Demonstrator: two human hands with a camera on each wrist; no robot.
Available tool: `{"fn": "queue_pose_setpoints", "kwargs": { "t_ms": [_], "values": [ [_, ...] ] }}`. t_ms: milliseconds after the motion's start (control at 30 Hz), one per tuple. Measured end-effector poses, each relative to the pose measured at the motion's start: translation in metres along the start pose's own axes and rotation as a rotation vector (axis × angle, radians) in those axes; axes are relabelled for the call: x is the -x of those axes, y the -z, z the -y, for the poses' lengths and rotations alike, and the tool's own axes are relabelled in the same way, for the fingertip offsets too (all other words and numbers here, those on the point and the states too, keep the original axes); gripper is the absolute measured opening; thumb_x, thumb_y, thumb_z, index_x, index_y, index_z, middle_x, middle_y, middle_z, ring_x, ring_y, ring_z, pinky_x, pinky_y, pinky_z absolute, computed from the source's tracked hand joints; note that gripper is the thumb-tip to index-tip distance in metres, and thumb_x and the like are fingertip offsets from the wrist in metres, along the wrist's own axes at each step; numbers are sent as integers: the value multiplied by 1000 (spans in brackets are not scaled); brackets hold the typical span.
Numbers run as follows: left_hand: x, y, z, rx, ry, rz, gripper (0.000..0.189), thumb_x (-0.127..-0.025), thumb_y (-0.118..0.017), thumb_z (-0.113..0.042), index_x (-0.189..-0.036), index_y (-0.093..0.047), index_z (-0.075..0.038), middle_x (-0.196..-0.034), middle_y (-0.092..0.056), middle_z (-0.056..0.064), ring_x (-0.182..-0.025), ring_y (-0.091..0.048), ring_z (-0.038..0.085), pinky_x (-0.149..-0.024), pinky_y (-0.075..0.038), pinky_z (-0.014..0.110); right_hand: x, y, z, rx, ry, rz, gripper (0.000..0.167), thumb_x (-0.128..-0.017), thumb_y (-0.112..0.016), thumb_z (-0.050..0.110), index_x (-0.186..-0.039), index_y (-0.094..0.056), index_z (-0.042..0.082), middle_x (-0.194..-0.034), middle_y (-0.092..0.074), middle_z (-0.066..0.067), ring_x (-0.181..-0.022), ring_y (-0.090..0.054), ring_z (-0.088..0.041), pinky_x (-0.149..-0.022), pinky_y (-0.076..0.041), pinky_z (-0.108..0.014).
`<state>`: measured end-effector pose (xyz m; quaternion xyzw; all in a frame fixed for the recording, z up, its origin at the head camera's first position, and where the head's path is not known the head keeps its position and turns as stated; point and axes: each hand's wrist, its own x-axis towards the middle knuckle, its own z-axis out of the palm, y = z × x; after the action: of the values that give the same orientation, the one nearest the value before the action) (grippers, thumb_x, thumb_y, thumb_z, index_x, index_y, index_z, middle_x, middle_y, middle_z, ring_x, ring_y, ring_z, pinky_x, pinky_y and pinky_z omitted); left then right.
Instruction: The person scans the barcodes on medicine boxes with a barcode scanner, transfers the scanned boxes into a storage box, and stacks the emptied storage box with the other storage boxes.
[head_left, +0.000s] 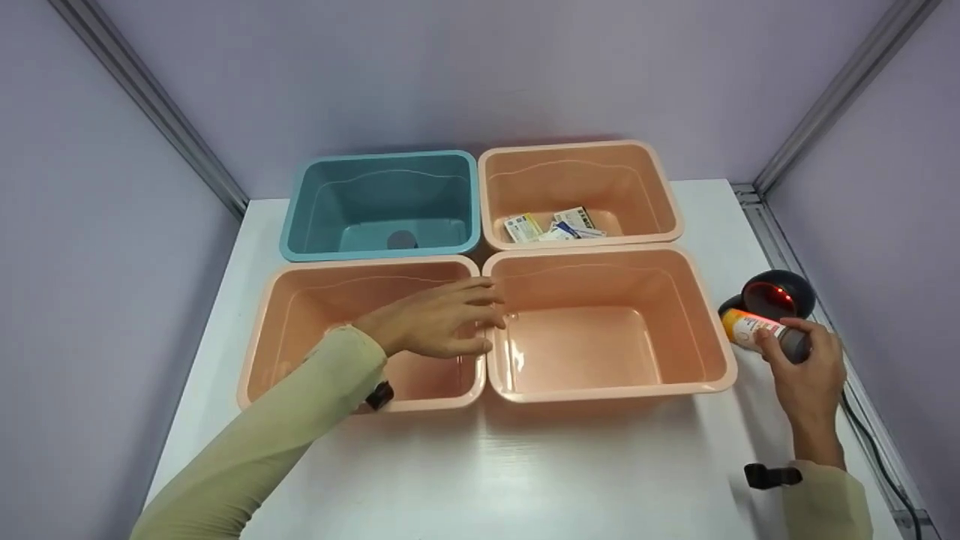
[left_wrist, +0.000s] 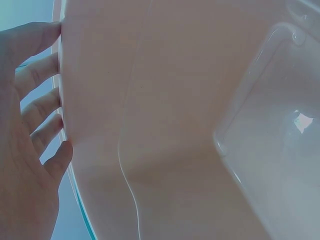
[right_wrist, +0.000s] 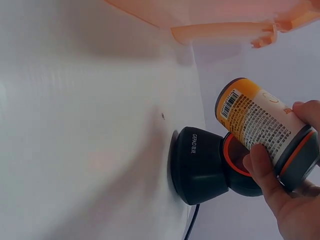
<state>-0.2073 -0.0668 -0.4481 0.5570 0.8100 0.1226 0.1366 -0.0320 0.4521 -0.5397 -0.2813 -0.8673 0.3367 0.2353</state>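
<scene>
My right hand [head_left: 814, 375] grips a cylindrical bottle [right_wrist: 257, 120] with an orange and white label and a dark cap. Fingers and thumb pinch it near the cap end; the printed barcode shows in the right wrist view. The bottle is tilted in front of a black desktop barcode scanner [head_left: 780, 295], whose window glows red. My left hand [head_left: 442, 319] holds nothing, its fingers loosely extended. Those fingertips are right at the adjoining rims of the front left peach bin [head_left: 360, 409] and the front right peach bin [head_left: 611, 394].
Behind stand a teal bin [head_left: 379, 255] with a round grey spot on its floor and another peach bin [head_left: 660, 187] holding several small boxes [head_left: 523, 227]. A black cable [head_left: 874, 439] runs along the right edge of the white table [head_left: 450, 480]. Walls enclose the sides and back.
</scene>
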Motion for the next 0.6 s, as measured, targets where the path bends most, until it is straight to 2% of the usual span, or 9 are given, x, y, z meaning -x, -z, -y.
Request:
{"fn": "queue_pose_setpoints", "kwargs": {
  "t_ms": [100, 200, 300, 500, 600],
  "values": [
    [0, 0, 0, 0, 2, 1, 52, -108, -55, -51, -147, -67, -20, -169, -49, 10, -167, -29, 35, -138, -24, 54, 2, 0, 1, 18, -20, 32, 53, -103, -75, 39, -144, -64, 8, -133, -55, -15, -100, -47, -5, -73, -40, -23],
    [0, 0, 0, 4, 2, 1, 52, -107, -55, -51, -147, -67, -20, -169, -49, 9, -166, -30, 35, -137, -25, 54, 4, 1, 1, 30, -29, 46, 53, -103, -74, 41, -144, -63, 9, -131, -56, -15, -92, -48, 4, -67, -40, -13],
    [0, 1, 0, 6, -1, -1, 52, -107, -55, -51, -147, -67, -20, -169, -49, 9, -166, -30, 35, -137, -26, 55, 5, 0, 1, 25, -23, 43, 53, -103, -74, 41, -143, -63, 8, -129, -56, -14, -81, -48, 12, -63, -40, -9],
    [-1, 1, -1, -1, -12, -4, 51, -108, -56, -50, -147, -67, -19, -169, -50, 11, -166, -30, 37, -137, -26, 55, 5, -1, -3, 2, -24, 43, 51, -104, -74, 39, -141, -63, 5, -129, -59, -15, -66, -51, 22, -60, -40, -9],
    [0, 1, -1, -7, -14, -4, 51, -108, -56, -49, -146, -68, -18, -169, -50, 11, -166, -30, 37, -137, -26, 55, 5, -1, -4, 0, -22, 43, 51, -104, -74, 39, -140, -63, 4, -129, -60, -15, -65, -50, 24, -61, -39, -9]
  ]
}}
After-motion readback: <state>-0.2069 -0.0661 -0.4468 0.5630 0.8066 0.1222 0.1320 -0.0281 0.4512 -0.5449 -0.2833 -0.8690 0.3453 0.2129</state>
